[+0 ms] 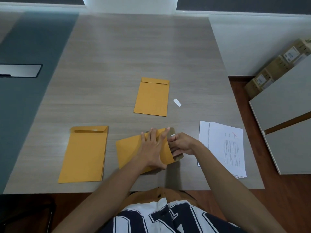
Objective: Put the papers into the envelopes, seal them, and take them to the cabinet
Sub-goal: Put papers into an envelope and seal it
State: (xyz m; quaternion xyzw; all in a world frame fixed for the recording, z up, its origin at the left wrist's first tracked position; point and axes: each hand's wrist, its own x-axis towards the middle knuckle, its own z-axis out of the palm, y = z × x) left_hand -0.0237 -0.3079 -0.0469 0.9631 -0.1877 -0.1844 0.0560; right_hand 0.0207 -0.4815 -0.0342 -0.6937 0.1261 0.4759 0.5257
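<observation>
Flat under the left hand's (151, 148) splayed fingers lies the envelope (131, 152); right hand's (182, 144) fingers pinch its flap (172, 132).

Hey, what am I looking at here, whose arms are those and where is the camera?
There is no machine here. The single picture comes from a camera worn on a person's head, looking down at their own arms. On the table lie a closed envelope farther away, a stack of envelopes at left, printed papers at right, and a small white strip. The left hand presses flat on the near envelope, while the right hand pinches at its open flap, apparently to seal it.
</observation>
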